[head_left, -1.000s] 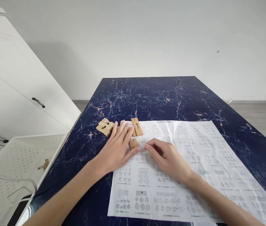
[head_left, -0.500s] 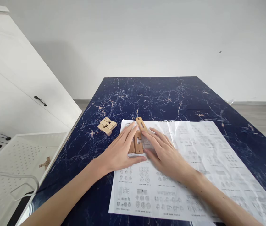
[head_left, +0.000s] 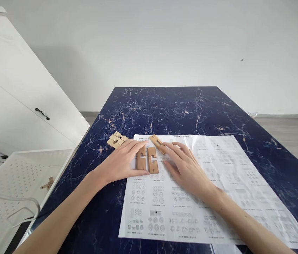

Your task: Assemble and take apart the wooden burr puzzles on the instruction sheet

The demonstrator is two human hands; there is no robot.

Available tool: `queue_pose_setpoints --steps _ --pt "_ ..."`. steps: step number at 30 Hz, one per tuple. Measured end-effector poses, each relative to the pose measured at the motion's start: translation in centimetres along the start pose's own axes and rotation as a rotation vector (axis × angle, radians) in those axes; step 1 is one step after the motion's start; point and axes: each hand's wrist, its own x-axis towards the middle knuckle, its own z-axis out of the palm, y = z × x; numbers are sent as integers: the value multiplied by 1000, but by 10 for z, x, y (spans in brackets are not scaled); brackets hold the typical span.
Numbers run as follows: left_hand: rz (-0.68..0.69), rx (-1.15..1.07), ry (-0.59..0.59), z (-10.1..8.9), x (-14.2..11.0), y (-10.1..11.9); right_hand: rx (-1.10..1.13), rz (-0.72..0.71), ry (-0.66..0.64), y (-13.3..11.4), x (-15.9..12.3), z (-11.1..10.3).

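Note:
Two flat notched wooden pieces (head_left: 147, 159) lie side by side on a printed instruction sheet (head_left: 207, 197). My left hand (head_left: 118, 163) rests flat beside them, fingers stretched, thumb touching the left piece. My right hand (head_left: 184, 165) lies flat on the sheet just right of them, fingers spread, fingertips at a third slotted wooden piece (head_left: 156, 142) lying at an angle. A small stack of wooden pieces (head_left: 116, 139) sits on the dark blue marble table (head_left: 170, 109), left of the sheet, just beyond my left hand's fingertips.
A white perforated tray (head_left: 19, 176) stands left of the table with a small wooden piece (head_left: 47, 184) in it. A white cabinet (head_left: 14, 95) with black handles fills the far left. A clear tube (head_left: 11, 208) curves over the tray.
The two notched pieces now lie flat side by side, slid left and spread apart. Both hands have shifted a little left and flattened beside them.

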Motion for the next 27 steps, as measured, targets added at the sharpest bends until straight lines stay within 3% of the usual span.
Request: queue_pose_setpoints --steps 4,6,9,12,18,24,27 --pt "-4 -254 121 -2 0 10 -14 27 2 -2 0 -1" --pt "-17 -628 238 2 3 20 -24 61 13 -2 0 -1" --pt "-172 -1317 277 11 11 34 -40 86 20 -3 0 0" --pt "-321 -1598 251 17 17 39 -76 71 -5 -3 1 2" --pt "-435 -1654 243 24 17 32 -124 71 -22 -2 1 3" --pt "-335 -1470 206 29 14 32 -73 124 64 1 1 2" --pt "-308 -1278 268 29 12 32 -85 139 60 3 0 2"
